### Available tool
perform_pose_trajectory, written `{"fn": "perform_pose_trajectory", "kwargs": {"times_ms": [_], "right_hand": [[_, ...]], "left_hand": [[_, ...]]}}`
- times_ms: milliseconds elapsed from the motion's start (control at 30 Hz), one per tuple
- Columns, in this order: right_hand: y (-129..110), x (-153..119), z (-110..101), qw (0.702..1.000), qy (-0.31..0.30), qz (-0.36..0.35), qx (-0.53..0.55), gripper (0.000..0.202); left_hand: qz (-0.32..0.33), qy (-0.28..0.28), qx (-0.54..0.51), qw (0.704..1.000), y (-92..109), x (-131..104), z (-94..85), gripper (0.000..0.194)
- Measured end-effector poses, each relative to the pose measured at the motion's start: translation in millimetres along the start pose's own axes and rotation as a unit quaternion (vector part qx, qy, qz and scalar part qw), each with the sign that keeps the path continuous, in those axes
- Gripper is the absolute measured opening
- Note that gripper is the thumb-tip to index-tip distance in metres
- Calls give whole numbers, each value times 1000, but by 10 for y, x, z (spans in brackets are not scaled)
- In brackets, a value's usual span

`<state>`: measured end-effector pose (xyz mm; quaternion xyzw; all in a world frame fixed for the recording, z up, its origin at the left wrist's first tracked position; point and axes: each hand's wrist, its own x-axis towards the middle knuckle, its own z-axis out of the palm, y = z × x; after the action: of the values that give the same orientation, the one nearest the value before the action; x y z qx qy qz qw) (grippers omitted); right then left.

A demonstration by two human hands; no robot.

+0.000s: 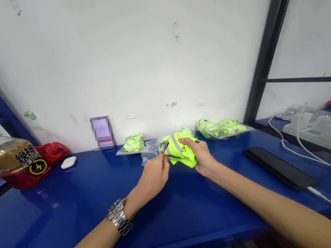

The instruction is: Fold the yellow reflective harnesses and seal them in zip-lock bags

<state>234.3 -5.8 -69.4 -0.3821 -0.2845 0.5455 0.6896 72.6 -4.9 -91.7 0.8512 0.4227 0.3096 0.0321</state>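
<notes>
In my right hand point(201, 154) is a bunched neon-yellow fabric piece point(179, 148) with grey reflective stripes, held above the blue table. My left hand point(156, 173), with a metal watch on its wrist, pinches the edge of a clear plastic bag point(150, 150) at the fabric's left side. How far the fabric is inside the bag cannot be made out. Behind, a bagged neon-yellow bundle point(134, 143) lies to the left, and more bagged bundles point(230, 126) lie to the right against the wall.
On the left of the blue table point(101, 190) stand a large drink bottle point(13, 159), a red plastic bag point(53, 152) and a white case point(68, 162). A pixelated upright phone point(103, 132) leans on the wall. At right lie a black phone point(279, 166), white cables and power strips point(322, 126).
</notes>
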Motion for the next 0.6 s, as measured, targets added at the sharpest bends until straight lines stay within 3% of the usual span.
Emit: {"fn": "perform_pose_trajectory", "kwargs": {"times_ms": [100,200,367,433,600], "right_hand": [[48,-9,17,999,32,-8,-9,30],[145,2,9,997,59,-22,-35,30],[309,18,-15,986,69,-113,-105,37],[325,10,-11,981,44,-144,-122,41],[267,-51,23,978,-84,-171,-86,41]], "left_hand": [[0,-18,-28,999,6,-27,61,26],[43,-36,-66,996,78,-92,128,25],[62,-6,-101,993,186,-131,147,26],[66,12,-100,993,187,-115,111,26],[107,38,-48,992,148,-89,36,23]]}}
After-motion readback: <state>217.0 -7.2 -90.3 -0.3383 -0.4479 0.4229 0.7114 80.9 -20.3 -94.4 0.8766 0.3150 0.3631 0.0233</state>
